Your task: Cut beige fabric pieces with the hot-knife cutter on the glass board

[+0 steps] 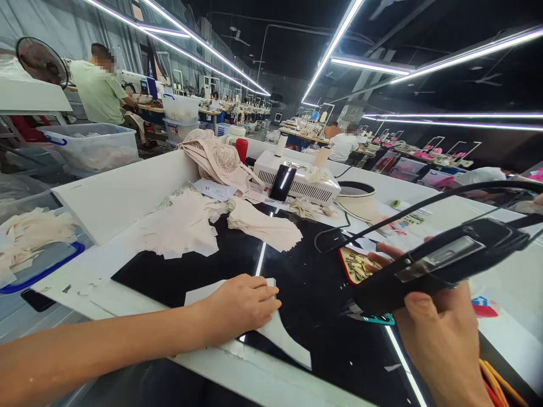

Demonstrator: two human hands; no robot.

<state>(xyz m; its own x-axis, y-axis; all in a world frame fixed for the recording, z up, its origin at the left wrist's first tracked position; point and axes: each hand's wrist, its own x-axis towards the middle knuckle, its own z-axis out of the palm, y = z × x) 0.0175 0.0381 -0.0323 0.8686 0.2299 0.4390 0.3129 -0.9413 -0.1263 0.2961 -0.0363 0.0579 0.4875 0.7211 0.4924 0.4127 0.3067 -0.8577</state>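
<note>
Rightward of the white piece (283,337), apart, right hand (445,328) gripped a black tool (436,263); left hand (241,308), nearer, lay on the piece, fingers loosely extended.

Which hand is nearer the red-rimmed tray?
Right. The right hand, gripping the black handheld tool, is just right of the red-rimmed tray. The left hand lies on the white sheet, farther off to the tray's left.

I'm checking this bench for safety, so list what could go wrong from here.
The tool in the right hand might strike the left hand on the sheet if swung across. The cable, passing near the tray in this view, could snag it and spill its small parts.
</note>
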